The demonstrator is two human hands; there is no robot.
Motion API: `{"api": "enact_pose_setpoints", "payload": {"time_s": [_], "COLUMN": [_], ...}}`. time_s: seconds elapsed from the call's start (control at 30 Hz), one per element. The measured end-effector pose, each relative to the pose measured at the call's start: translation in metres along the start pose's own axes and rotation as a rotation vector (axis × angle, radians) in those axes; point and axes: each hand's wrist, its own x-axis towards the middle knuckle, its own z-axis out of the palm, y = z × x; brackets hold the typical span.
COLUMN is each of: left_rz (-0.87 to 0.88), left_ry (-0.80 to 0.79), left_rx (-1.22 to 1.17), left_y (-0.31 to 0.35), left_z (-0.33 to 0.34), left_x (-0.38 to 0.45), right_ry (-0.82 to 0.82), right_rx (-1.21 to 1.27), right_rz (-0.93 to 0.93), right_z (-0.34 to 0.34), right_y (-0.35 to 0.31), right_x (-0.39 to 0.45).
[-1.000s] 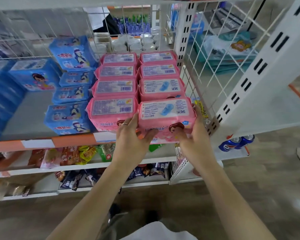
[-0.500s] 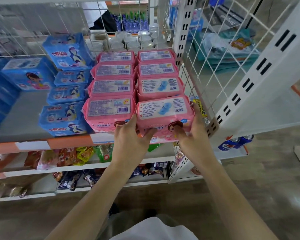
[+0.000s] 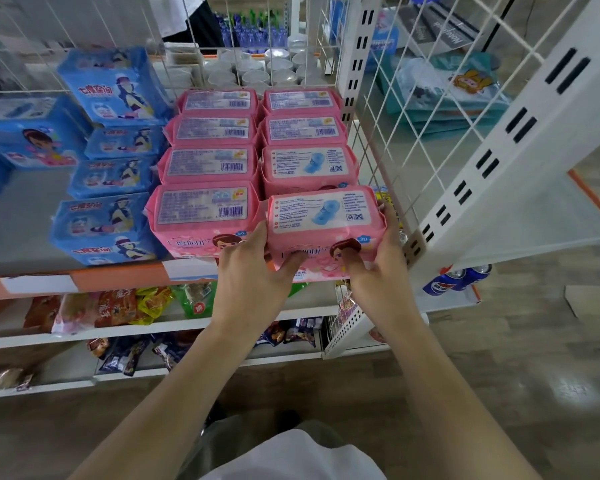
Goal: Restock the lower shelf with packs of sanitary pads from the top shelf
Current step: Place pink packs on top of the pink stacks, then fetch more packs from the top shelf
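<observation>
A pink pack of sanitary pads (image 3: 323,216) sits at the front right of the shelf (image 3: 32,216), its front overhanging the orange shelf edge. My left hand (image 3: 253,275) grips its left end, thumb on the front face. My right hand (image 3: 378,265) grips its right end, fingers along the side. Behind and to the left stand two rows of several matching pink packs (image 3: 205,168).
Blue pad packs (image 3: 108,188) fill the shelf's left part. A white wire mesh wall (image 3: 388,147) and slotted upright (image 3: 357,57) close the right side. Snack bags (image 3: 118,306) lie on shelves below. Soda cans (image 3: 454,278) stand at lower right.
Both hands keep hold of the front right pink pack, which has barely shifted at the shelf edge. The camera has moved slightly.
</observation>
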Motion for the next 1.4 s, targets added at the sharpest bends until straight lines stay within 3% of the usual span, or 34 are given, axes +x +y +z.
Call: {"api": "enact_pose_setpoints", "payload": {"time_s": [0.37, 0.53, 0.93, 1.07, 1.23, 1.4], "left_rz": [0.063, 0.046, 0.202, 0.181, 0.262, 0.295], "left_ry": [0.037, -0.002, -0.015, -0.052, 0.025, -0.060], "left_rx": [-0.013, 0.028, 0.526, 0.555, 0.603, 0.638], "left_y": [0.004, -0.005, -0.002, -0.006, -0.020, -0.035], "left_z": [-0.001, -0.002, -0.004, -0.001, -0.007, -0.010], "left_x": [-0.003, 0.007, 0.029, 0.038, 0.053, 0.066], "right_ry": [0.129, 0.092, 0.091, 0.084, 0.085, 0.084], "right_rx": [0.090, 0.084, 0.009, -0.039, -0.097, -0.100], "right_rz": [-0.096, -0.107, -0.055, -0.041, -0.033, -0.061], "right_z": [0.006, 0.011, 0.014, 0.016, 0.021, 0.026], "right_y": [-0.003, 0.001, 0.013, 0.019, 0.024, 0.028], "right_x": [-0.006, 0.001, 0.029, 0.038, 0.047, 0.052]}}
